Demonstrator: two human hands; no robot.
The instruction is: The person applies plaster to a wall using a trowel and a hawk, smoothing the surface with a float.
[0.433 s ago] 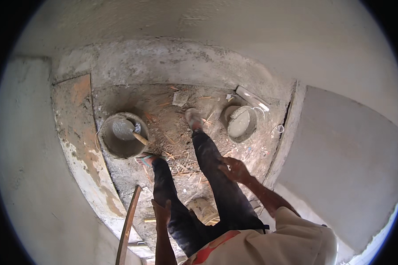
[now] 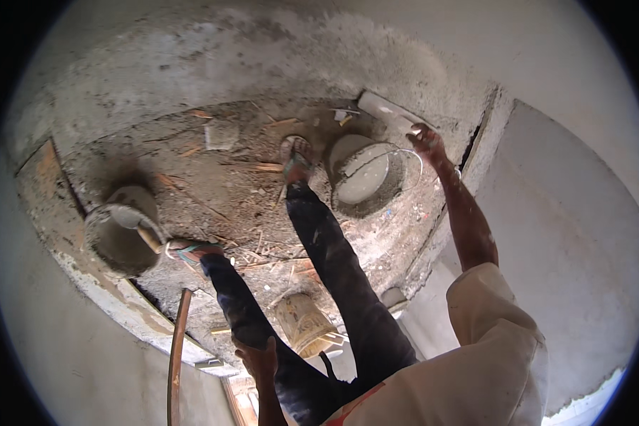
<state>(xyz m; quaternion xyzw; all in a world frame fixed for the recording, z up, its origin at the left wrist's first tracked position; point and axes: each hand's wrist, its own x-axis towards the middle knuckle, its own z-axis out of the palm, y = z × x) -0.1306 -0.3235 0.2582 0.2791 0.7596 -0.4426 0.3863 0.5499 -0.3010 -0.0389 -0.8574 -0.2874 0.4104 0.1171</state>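
Observation:
My right hand [image 2: 427, 145] reaches out above the rim of a mortar-caked bucket [image 2: 405, 174], close to its thin wire handle [image 2: 422, 169]. Its fingers are bent and apart; I cannot tell whether they touch the handle. Pale grey wet mix [image 2: 364, 179] shows inside that bucket. Just beyond the hand, a long flat board [image 2: 387, 108] lies by the wall base. My left hand [image 2: 258, 358] rests on my left thigh, thumb apart from the fingers, holding nothing. At the left, another grey-caked bucket [image 2: 124, 266] holds a tool with a wooden handle [image 2: 149, 240].
A dirty beige bucket [image 2: 298, 319] is between my legs. Wood splinters and rubble [image 2: 255, 252] litter the floor around my sandalled feet. A wooden bar [image 2: 179, 348] slants up at the lower left. Plastered walls [image 2: 568, 227] stand close on both sides and ahead.
My right hand has moved from beside my right thigh forward to the right bucket's rim. My left hand stays at my left thigh. The view has tilted and shifted.

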